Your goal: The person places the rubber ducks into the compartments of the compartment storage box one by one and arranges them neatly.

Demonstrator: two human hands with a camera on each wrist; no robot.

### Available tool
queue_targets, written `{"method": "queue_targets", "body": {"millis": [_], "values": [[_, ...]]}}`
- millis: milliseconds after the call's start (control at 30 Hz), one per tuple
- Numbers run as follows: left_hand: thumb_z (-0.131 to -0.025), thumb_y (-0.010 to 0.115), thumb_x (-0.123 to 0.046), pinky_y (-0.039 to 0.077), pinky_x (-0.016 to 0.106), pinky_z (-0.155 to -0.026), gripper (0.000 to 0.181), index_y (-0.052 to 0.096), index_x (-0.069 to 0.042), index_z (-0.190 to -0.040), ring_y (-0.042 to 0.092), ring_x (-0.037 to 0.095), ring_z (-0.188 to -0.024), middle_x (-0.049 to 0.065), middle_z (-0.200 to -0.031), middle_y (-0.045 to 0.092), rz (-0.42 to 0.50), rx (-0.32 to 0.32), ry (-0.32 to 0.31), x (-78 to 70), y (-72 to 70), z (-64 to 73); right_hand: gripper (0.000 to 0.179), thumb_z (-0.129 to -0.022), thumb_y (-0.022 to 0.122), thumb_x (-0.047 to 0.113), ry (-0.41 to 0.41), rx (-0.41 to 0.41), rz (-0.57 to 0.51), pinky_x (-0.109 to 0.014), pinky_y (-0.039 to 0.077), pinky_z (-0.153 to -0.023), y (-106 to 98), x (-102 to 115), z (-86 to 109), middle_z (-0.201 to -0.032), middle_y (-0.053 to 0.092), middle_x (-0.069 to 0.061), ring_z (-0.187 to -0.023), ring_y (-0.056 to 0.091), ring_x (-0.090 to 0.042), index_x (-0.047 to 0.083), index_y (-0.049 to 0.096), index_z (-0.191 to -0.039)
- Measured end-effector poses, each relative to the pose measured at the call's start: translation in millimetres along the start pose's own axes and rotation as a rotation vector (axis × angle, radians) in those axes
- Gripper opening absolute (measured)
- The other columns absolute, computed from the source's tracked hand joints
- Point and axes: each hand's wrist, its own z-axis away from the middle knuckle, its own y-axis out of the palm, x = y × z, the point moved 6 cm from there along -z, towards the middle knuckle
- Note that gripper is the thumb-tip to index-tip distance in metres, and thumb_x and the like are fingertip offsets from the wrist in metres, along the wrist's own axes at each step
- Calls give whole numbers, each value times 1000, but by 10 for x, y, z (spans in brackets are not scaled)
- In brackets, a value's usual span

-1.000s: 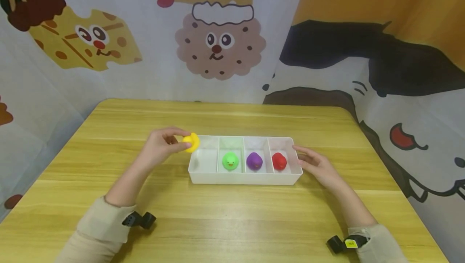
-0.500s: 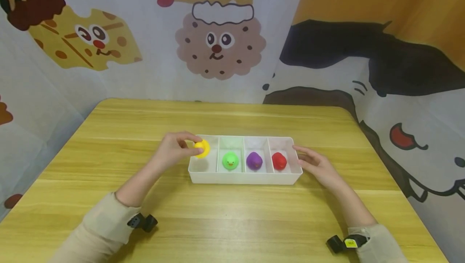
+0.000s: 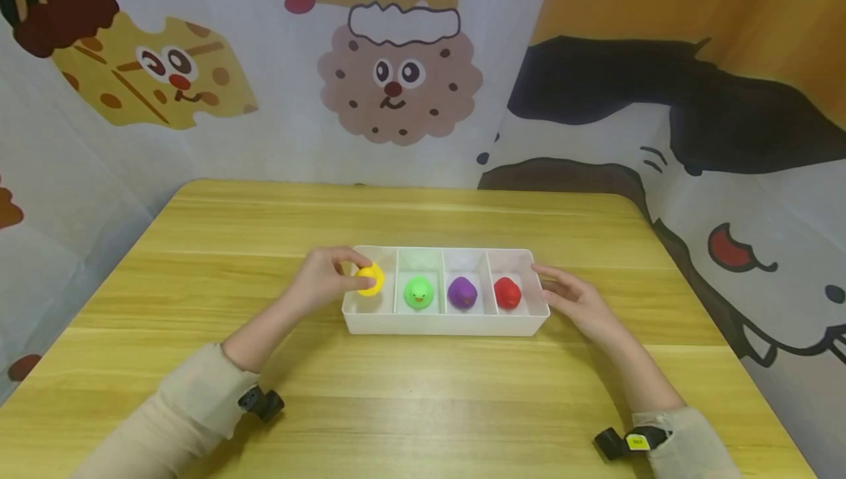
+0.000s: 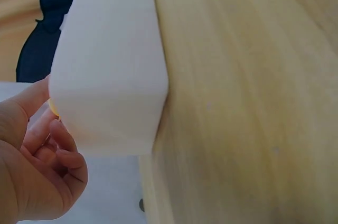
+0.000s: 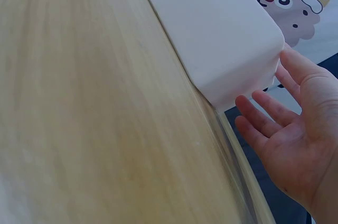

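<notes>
My left hand (image 3: 322, 278) pinches a yellow toy duck (image 3: 377, 276) between thumb and fingers, held within the leftmost compartment of the white divided box (image 3: 443, 325). Only a sliver of yellow shows past the box's wall in the left wrist view. A green toy duck (image 3: 419, 293), a purple toy duck (image 3: 463, 293) and a red toy duck (image 3: 507, 293) sit one to a compartment, in that order to the right. My right hand (image 3: 583, 305) has its fingers loosely extended, fingertips right at the box's right end, as the right wrist view (image 5: 293, 134) also shows.
The box stands on a wood-grain table (image 3: 423, 405), its long side facing me. Behind the table hangs a cloth (image 3: 264, 156) printed with cartoon figures. A small black camera is strapped to each sleeve.
My left hand has carried the yellow toy duck rightward and down, from the box's left rim into the leftmost compartment. My right hand has stayed at the right end.
</notes>
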Motion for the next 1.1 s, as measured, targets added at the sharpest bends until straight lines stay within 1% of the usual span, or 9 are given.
{"method": "queue_targets", "body": {"millis": [200, 567, 600, 667, 733, 800, 833, 1000, 1100], "values": [[-75, 83, -19, 31, 24, -41, 26, 75, -8, -97, 39, 15, -51, 2, -94, 69, -26, 3, 47, 33, 70, 0, 48, -96, 60, 14, -2, 4, 2, -20, 44, -90, 10, -5, -5, -143, 41, -23, -113, 53, -4, 2, 46, -140], [-76, 82, -15, 32, 25, -44, 25, 74, -5, -98, 30, 12, -47, 5, -96, 69, -27, 20, 81, 86, 170, 3, 48, -95, 61, 13, -16, 1, -7, -20, 44, -90, 13, -12, -6, -142, 41, -24, -113, 53, -3, 1, 46, -139], [-76, 82, -15, 35, 26, -46, 26, 73, -5, -98, 32, 12, -48, 5, -97, 69, -34, 22, 84, 89, 176, 1, 48, -95, 61, 12, -20, 2, -9, -20, 44, -90, 13, -9, -7, -142, 41, -24, -113, 53, -3, 1, 46, -139], [-76, 82, -15, 42, 29, -55, 26, 73, -5, -99, 43, 13, -56, 4, -97, 69, -46, 25, 84, 82, 188, -4, 48, -95, 61, 12, -21, 1, -10, -20, 44, -90, 14, -6, -8, -141, 42, -24, -113, 54, -3, 1, 46, -139], [-76, 82, -14, 48, 34, -68, 26, 73, -4, -99, 55, 16, -70, 3, -96, 69, -64, 29, 91, 76, 198, -7, 48, -95, 61, 12, -22, 1, -13, -20, 44, -90, 16, -2, -8, -141, 42, -25, -113, 54, -3, 1, 46, -139], [-76, 82, -14, 48, 39, -81, 26, 73, -4, -98, 60, 20, -89, 2, -96, 70, -86, 31, 97, 62, 205, -13, 48, -95, 61, 12, -20, 0, -17, -20, 44, -89, 18, -1, -9, -141, 42, -25, -113, 54, -3, 1, 46, -139], [-76, 82, -14, 48, 41, -85, 26, 73, -4, -98, 61, 22, -94, 2, -95, 70, -99, 33, 102, 54, 208, -16, 48, -95, 61, 12, -18, -2, -17, -20, 44, -89, 18, -1, -9, -141, 42, -25, -113, 54, -3, 1, 46, -139], [-76, 82, -13, 48, 43, -85, 24, 74, -4, -97, 61, 24, -97, 2, -95, 70, -143, 51, 98, 44, 222, -36, 48, -95, 61, 13, -20, -7, -2, -20, 44, -89, 14, -5, -13, -140, 43, -26, -112, 54, -3, 1, 47, -139], [-76, 82, -14, 48, 42, -85, 25, 74, -6, -98, 60, 23, -98, 2, -96, 69, -161, 68, 75, 52, 236, -50, 47, -95, 61, 12, -20, -10, 5, -20, 45, -88, 9, -9, -14, -139, 44, -26, -111, 54, -3, 1, 47, -139]]}}
